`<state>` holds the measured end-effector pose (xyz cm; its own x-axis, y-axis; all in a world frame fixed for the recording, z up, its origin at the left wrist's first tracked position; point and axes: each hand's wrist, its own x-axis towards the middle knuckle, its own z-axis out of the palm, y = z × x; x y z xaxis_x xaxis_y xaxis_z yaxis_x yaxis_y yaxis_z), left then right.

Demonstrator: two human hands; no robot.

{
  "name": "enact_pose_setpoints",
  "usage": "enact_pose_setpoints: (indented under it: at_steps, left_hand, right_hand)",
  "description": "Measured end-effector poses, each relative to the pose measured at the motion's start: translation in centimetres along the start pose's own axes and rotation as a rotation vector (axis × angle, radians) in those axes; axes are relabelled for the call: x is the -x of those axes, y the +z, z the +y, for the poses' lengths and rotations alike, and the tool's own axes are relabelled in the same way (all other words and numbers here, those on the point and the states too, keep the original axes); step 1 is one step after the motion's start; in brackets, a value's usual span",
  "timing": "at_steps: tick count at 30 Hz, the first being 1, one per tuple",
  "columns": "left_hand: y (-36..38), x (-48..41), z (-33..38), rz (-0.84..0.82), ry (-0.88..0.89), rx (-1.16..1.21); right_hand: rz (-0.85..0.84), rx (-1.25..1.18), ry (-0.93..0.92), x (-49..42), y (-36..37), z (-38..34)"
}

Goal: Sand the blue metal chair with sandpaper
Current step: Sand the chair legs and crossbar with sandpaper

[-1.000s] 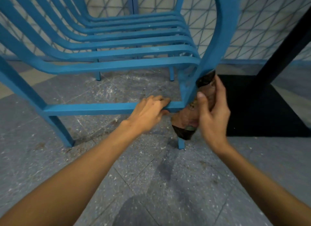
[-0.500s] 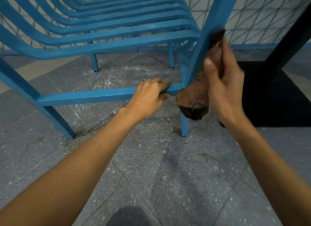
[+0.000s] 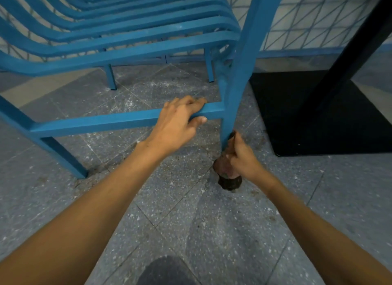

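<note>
The blue metal chair [image 3: 118, 40] stands on the floor in front of me, its slatted seat filling the upper left. My left hand [image 3: 180, 123] grips the low crossbar [image 3: 95, 124] close to the front right leg [image 3: 235, 89], fingers over the top and thumb underneath. My right hand [image 3: 241, 157] grips a worn brown sheet of sandpaper [image 3: 228, 174] wrapped round the bottom of that leg, just above the floor. The sandpaper's dark lower end hides the foot of the leg.
A black table post [image 3: 347, 57] rises from a black square base plate [image 3: 318, 112] on the floor to the right of the chair. The floor is grey speckled tile [image 3: 191, 231] with sanding dust near the legs. A tiled wall stands behind.
My right hand slid the sandpaper from high on the front leg down to its foot. My left hand stayed on the crossbar. The view tilted downward.
</note>
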<state>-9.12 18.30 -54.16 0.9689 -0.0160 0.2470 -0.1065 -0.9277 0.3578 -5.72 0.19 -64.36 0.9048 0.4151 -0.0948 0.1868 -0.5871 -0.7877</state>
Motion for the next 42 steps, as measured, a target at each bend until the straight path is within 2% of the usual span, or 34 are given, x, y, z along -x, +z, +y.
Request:
enact_pose_setpoints:
  at_steps: [2,7,9,12,17,19,21,23,24,28,30,33,35,38,40,42]
  left_hand:
    - [0.1,0.0,-0.1,0.006,0.0,-0.001]
    - [0.3,-0.1,-0.2,0.033,0.006,-0.006]
    - [0.5,-0.1,-0.3,0.04,0.01,-0.012]
    - [0.4,-0.1,-0.3,0.042,0.023,-0.014]
    - [0.5,0.0,-0.4,0.023,0.029,0.008]
    - [0.8,0.3,-0.4,0.056,0.032,0.006]
    - [1.9,2.0,0.3,0.234,0.017,0.002]
    - [3.6,5.0,2.4,0.417,-0.104,0.183]
    - [4.6,6.6,3.7,0.405,-0.198,0.322]
    - [8.6,10.1,6.1,-0.033,-0.522,0.825]
    - [9.6,9.6,6.2,-0.128,-0.694,1.158]
    - [10.0,8.8,5.2,-0.013,-1.039,1.514]
    - [9.5,8.3,3.6,0.022,-1.175,1.521]
    - [8.5,6.5,1.8,0.025,-1.181,1.381]
    - [7.9,4.0,2.5,-0.044,-1.054,1.358]
    - [7.5,1.5,4.2,-0.122,-0.845,1.433]
  right_hand:
    - [0.042,-0.028,0.0,0.1,-1.7,-2.0]
    - [0.317,-0.31,-0.329,1.4,-6.3,-8.5]
    - [0.399,-0.345,-0.385,1.3,-6.0,-8.6]
    - [0.367,-0.274,-0.273,1.1,-2.9,-5.9]
    - [0.088,-0.04,0.067,1.3,0.1,0.2]
    - [0.132,-0.03,0.154,1.4,-0.2,0.6]
    - [0.205,-0.107,0.258,1.9,-0.7,0.3]
    - [0.213,-0.217,0.351,2.7,-1.2,-0.1]
    - [0.184,-0.276,0.38,3.2,-1.4,-0.5]
    - [-0.041,-0.604,0.403,4.5,-1.9,-2.9]
    - [-0.119,-0.755,0.377,4.6,-2.1,-3.9]
    - [-0.153,-0.811,0.369,4.1,-3.2,-4.0]
    - [-0.064,-0.711,0.367,3.6,-4.6,-3.4]
    - [0.08,-0.546,0.319,2.6,-6.6,-2.3]
    - [0.086,-0.473,0.247,1.7,-7.1,-2.2]
    - [0.069,-0.393,0.15,1.0,-7.1,-2.7]
